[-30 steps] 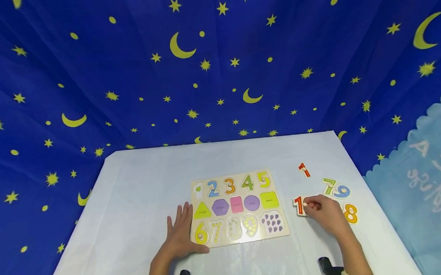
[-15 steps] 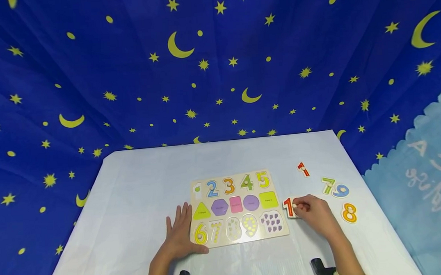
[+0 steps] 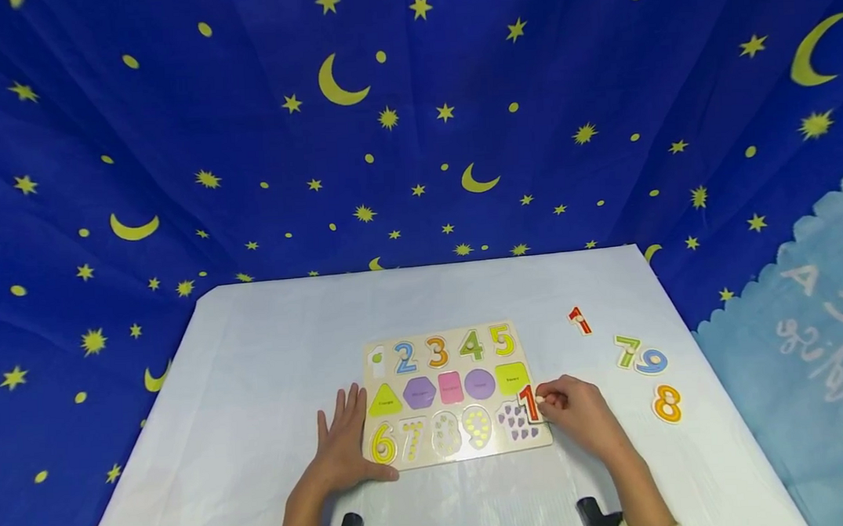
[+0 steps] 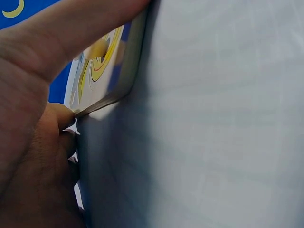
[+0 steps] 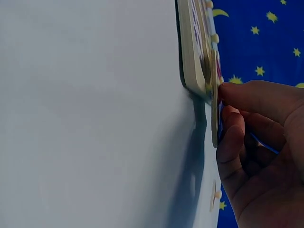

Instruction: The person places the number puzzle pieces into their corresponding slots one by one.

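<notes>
left hand [image 3: 345,447] flat, fingers spread, steadies board [image 3: 455,395] lower centre | right hand [image 3: 576,417] pinches piece [image 3: 530,403] by peg over board's right edge

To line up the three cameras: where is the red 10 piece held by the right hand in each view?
Head: 10 piece pinched by the right hand, over the board's right end.
Left wrist: not in it.
Right wrist: edge-on at the fingertips.
Shared landmark: puzzle board.
</notes>
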{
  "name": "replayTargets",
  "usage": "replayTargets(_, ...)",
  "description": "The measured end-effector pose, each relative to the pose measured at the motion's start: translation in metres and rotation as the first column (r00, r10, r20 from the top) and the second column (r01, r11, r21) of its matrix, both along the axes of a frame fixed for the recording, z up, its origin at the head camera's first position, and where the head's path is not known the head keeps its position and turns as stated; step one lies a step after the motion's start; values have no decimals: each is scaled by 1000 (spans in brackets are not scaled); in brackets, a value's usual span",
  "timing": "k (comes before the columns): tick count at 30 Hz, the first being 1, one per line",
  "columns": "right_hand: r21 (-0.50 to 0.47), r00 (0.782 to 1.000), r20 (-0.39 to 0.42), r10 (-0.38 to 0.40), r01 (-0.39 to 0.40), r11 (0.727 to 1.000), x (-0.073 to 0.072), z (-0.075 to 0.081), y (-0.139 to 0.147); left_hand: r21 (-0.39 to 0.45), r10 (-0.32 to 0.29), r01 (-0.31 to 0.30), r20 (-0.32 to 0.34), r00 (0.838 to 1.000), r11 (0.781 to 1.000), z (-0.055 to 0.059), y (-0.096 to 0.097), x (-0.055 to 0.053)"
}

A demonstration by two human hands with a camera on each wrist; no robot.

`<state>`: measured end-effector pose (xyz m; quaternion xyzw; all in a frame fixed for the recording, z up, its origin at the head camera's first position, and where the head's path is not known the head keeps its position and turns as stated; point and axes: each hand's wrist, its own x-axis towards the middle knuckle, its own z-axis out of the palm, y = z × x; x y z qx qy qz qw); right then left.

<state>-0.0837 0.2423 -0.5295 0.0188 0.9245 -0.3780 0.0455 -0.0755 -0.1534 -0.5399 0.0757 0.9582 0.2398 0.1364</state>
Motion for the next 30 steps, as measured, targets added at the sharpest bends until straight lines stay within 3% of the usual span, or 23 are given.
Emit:
replayTargets(10,-50,999,34,25,-24,998,4,-1,-15,-2,0,0,15,1000,1000,0,0,0)
replayTargets(30,-5,994,27,108,-108,994,9,3,-33,-1,-7,7,2,1000,1000,2,1,1)
